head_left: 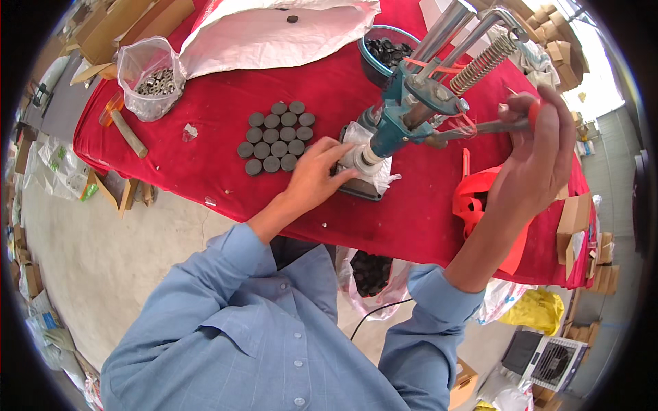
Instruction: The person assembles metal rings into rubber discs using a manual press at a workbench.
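Note:
A teal hand press (392, 130) with a coil spring and metal posts stands on the red-covered table. My left hand (312, 179) is at its base, thumb and forefinger curved round a pale round die (355, 160) under the ram. White wrapping lies beneath the die, and whatever sits inside it is hidden. On the right, my raised right hand (533, 161) is closed round the orange-red end of the press lever (488, 127), slightly blurred. Several dark round discs (279, 148) lie flat in rows just left of my left hand.
A blue tub (371, 63) of black parts stands behind the press. A plastic bag (127, 96) of small metal parts and a short stick (129, 134) lie at the left. White sacking (240, 42) covers the far side. A red bag (473, 205) lies beneath my right forearm.

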Tool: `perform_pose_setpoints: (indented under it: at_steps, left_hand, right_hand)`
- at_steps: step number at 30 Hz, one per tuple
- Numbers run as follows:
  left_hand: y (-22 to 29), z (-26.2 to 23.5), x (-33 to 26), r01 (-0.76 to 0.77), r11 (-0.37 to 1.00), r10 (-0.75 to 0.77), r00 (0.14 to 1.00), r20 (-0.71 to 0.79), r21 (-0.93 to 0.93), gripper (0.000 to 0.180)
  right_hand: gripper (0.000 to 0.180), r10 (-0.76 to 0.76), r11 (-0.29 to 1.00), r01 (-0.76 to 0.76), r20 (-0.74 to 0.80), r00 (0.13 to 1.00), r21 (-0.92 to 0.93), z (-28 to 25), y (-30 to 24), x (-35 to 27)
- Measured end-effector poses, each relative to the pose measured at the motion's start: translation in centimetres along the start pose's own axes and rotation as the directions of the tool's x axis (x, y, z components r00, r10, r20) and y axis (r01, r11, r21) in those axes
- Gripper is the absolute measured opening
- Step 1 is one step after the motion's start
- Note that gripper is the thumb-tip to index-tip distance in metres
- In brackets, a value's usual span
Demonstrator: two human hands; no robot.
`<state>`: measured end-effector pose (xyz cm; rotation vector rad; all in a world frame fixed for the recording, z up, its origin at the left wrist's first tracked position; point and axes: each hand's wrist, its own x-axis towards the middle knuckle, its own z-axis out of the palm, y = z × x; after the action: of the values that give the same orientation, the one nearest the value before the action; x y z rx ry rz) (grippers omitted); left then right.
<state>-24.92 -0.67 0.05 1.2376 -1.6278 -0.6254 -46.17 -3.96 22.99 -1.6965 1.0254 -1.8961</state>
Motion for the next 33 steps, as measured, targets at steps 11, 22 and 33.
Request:
perform_pose_setpoints:
  at_steps: [11,22,33]
  left_hand:
    - [-1.4,-4.7,-5.7,-0.133,0.867,0.119,0.991,0.060,0.479,0.038]
    - [-0.5,-3.0,-4.2,-0.123,0.956,0.159,0.980,-0.119,0.265,0.037]
    - [-0.4,1.8,1.1,-0.093,0.995,0.097,0.990,-0.105,0.037,0.060]
  right_hand:
    - [0.022,-0.342,0.939,0.343,0.017,0.939,-0.011,-3.7,3.2,-16.6]
    - [0.021,-0.255,0.964,0.259,0.060,0.965,-0.066,-4.2,2.1,-15.9]
    - [0.020,-0.060,0.998,0.055,0.121,0.991,0.038,-2.3,-0.6,-3.2]
